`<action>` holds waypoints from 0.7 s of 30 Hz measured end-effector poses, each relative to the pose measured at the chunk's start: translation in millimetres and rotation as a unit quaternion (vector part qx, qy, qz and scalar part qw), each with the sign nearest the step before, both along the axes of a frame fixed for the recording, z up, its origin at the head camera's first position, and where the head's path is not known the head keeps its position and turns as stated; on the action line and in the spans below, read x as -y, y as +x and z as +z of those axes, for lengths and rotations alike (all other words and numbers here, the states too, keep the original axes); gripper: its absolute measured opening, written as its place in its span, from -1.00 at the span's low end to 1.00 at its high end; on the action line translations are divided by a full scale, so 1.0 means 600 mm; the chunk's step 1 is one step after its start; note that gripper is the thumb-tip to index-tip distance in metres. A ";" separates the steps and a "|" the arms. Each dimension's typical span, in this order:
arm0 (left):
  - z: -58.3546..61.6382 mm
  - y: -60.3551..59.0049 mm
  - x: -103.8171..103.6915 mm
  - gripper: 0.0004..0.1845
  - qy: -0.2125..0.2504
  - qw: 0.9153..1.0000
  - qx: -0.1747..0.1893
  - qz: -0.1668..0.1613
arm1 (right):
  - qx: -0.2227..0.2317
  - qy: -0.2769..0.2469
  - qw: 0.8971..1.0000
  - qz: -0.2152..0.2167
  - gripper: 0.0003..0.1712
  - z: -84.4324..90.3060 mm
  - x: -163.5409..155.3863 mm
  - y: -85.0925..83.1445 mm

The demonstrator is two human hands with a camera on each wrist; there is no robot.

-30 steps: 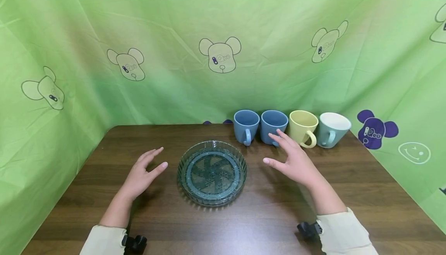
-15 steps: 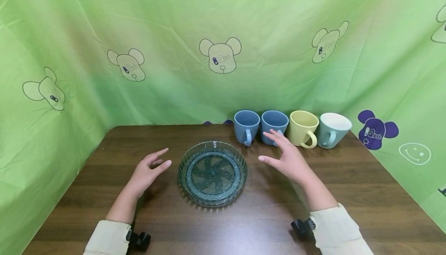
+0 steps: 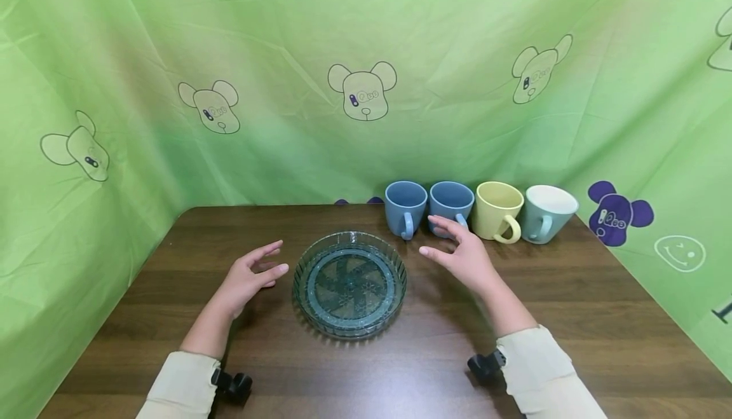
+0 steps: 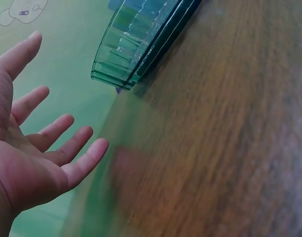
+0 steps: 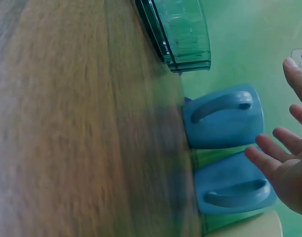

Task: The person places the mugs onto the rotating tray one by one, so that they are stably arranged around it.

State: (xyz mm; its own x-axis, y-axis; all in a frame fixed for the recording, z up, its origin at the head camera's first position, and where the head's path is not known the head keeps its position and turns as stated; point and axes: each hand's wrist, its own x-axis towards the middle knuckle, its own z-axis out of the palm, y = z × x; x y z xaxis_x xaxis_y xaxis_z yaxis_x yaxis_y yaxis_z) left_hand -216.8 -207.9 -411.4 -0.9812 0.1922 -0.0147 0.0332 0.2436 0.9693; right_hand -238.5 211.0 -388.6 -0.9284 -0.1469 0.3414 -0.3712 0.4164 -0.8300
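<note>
A round dish of clear green-blue glass (image 3: 351,335) with a ribbed wall stands mid-table. To its left hovers my left hand (image 3: 244,282), fingers spread and relaxed, a small gap from the rim. On the other side my right hand (image 3: 466,260) is held with thumb and fingers apart, holding nothing. In the head view its fingertips overlap the second blue mug (image 3: 452,195). Another blue mug (image 3: 405,206) stands just left of that one. Both wrist views show the glass dish (image 4: 116,59) away from the fingers, and the right one shows the blue mug (image 5: 230,126) handles.
A yellow mug (image 3: 492,212) and a light blue mug with white inside (image 3: 540,215) complete the row at the back right. The brown wooden table (image 3: 366,381) ends at a green cloth backdrop (image 3: 274,152) printed with bear heads. Black cameras (image 3: 233,387) hang at the wrists.
Both hands have moved inward toward the glass dish, the left one rightward and the right one leftward. The dish and mugs have stayed in place.
</note>
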 end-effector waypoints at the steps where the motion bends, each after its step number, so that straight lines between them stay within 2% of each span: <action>1: -0.001 -0.001 -0.001 -0.28 0.005 1.000 0.002 -0.002 | 0.010 -0.009 1.000 -0.001 -0.26 -0.001 0.001 -0.002; 6: 0.000 -0.004 -0.006 -0.27 0.034 0.999 0.015 -0.015 | 0.042 -0.030 0.999 -0.007 -0.24 -0.001 0.005 -0.012; 11: -0.002 -0.007 -0.011 -0.25 0.064 0.997 0.043 -0.026 | 0.051 -0.056 0.997 -0.005 -0.27 -0.003 0.012 -0.025; 21: -0.013 -0.018 -0.021 -0.27 0.074 0.994 0.074 -0.027 | 0.086 -0.088 0.992 -0.011 -0.34 -0.018 0.022 -0.043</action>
